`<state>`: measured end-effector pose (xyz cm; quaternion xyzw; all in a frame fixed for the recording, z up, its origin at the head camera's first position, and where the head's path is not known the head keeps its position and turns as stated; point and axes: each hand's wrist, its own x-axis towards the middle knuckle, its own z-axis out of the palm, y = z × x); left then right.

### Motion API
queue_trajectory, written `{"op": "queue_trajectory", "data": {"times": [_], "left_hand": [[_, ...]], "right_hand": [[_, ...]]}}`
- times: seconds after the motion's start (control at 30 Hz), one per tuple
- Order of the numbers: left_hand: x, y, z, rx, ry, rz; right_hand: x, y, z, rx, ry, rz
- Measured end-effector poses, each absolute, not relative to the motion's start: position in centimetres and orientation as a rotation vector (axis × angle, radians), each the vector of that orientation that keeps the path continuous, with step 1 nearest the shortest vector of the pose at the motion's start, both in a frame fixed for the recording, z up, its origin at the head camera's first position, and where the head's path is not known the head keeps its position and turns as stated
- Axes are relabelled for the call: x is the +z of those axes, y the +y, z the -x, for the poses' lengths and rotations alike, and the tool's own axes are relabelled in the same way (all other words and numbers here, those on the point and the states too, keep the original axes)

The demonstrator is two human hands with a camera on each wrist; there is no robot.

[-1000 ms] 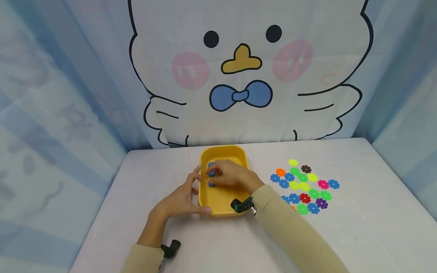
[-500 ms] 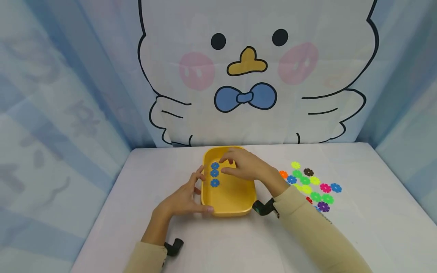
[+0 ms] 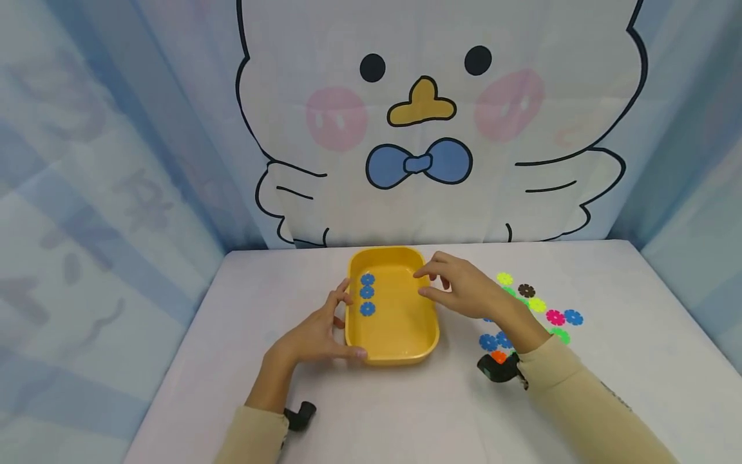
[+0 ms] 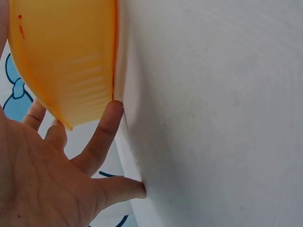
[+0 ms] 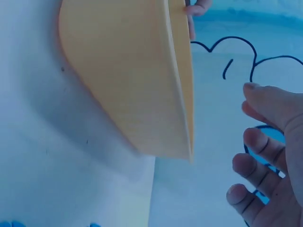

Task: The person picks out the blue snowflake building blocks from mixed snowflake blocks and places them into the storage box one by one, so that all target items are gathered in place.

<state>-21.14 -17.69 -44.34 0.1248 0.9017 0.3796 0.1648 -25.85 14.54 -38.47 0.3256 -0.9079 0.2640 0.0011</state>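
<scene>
A yellow tray sits on the table, with three blue snowflake discs lined up along its inner left side. My left hand rests against the tray's left side, thumb at the near corner and fingers spread; in the left wrist view, fingertips of the hand touch the tray's outer wall. Over the tray's right rim hovers my right hand, fingers loosely bent and apart. Nothing shows between those fingers in the right wrist view, where the hand is beside the tray wall.
Loose snowflake discs in several colours lie on the white table right of the tray, some hidden behind my right forearm. A curtain with a cartoon print hangs behind the table's far edge.
My right hand has left the blue discs in the tray and moved right to the tray's right rim, uncovering all three discs. My left hand stays against the tray.
</scene>
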Motion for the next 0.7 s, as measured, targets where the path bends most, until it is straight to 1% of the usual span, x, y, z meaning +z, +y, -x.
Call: {"op": "queue_trajectory", "data": {"times": [0.23,0.7], "left_hand": [[-44.4,-18.0,21.0,1.07,2.576,-0.353],[-44.6,-17.9,21.1,1.064,2.587,-0.361]], "right_hand": [[-38.5,16.8,25.8,0.892,-2.713,-0.977],[-38.2,20.6,24.8,0.838,-2.637,-0.902]]}}
